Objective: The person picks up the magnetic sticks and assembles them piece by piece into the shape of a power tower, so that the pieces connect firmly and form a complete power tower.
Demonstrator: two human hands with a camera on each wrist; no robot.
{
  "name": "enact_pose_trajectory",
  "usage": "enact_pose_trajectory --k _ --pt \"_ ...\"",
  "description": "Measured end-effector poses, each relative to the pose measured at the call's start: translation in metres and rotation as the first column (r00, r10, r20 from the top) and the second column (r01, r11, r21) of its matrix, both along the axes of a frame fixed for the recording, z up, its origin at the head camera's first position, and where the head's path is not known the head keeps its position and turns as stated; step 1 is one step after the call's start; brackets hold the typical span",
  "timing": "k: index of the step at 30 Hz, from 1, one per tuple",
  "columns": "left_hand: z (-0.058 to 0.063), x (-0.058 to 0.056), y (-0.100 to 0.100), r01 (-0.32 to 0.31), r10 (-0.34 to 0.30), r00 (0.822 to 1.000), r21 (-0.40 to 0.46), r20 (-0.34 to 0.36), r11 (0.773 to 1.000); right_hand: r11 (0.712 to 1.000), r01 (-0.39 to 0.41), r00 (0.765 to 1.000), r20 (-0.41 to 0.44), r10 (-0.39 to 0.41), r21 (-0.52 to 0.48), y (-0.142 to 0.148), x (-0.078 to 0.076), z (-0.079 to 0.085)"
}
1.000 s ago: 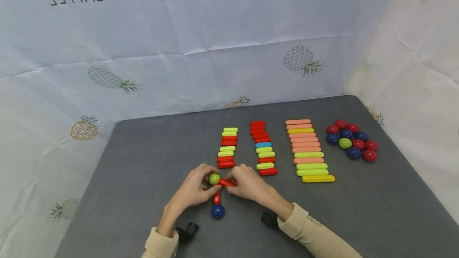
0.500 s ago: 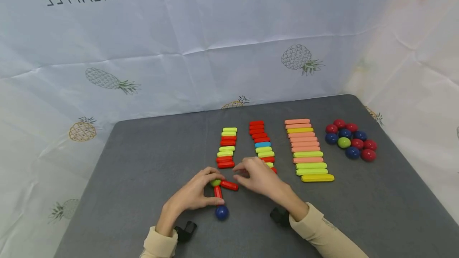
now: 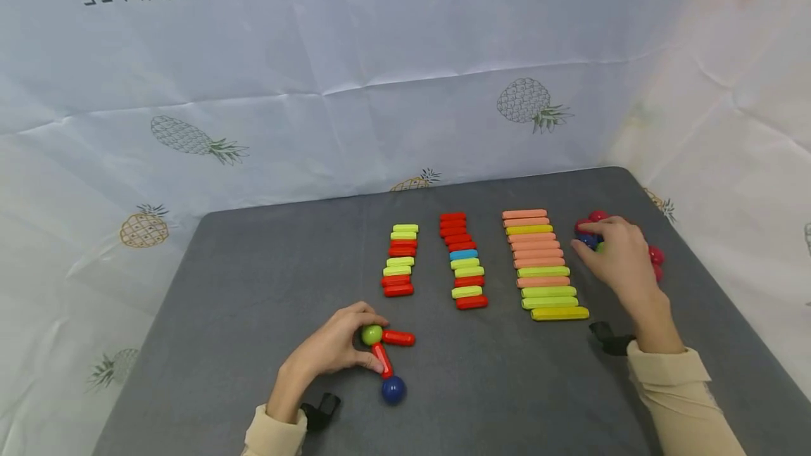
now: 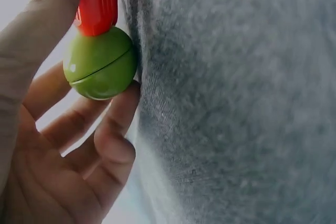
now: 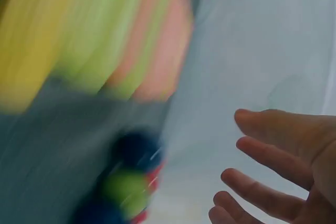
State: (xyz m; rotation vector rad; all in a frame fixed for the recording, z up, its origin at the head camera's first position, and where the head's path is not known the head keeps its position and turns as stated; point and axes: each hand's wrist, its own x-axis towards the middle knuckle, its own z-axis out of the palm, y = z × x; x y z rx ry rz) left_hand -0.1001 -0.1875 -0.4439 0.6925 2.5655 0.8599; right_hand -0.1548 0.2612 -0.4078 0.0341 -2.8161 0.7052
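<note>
A green ball joins two short red sticks, one pointing right and one running down to a dark blue ball. My left hand holds this piece, fingers curled behind the green ball and thumb along the lower red stick. In the left wrist view the fingertips lie right against the green ball. Over the group of balls at the far right hovers my right hand, its fingers spread with nothing between them. It hides most of those balls; a blue one shows beside the thumb.
Short red and green sticks lie in two columns, one left of the other. Longer orange, green and yellow sticks form a third column near the right hand. A printed white cloth stands behind the grey table.
My right hand has let go of the right-hand red stick and swung far right to the balls. The left hand has drawn the joined piece slightly toward me and left.
</note>
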Motion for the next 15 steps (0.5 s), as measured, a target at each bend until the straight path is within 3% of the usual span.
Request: enact_pose_trajectory --k 5,15 --pt "-0.001 0.001 0.002 -0.013 0.014 0.999 0.01 -0.043 1.0 0.994 0.093 0.985 0.137 -0.1 0.061 0.037 0.002 -0.014" --pt "-0.002 0.002 0.011 -0.052 0.051 0.999 -0.032 -0.019 0.998 0.993 0.088 0.959 0.263 -0.106 0.078 0.057 0.007 -0.025"
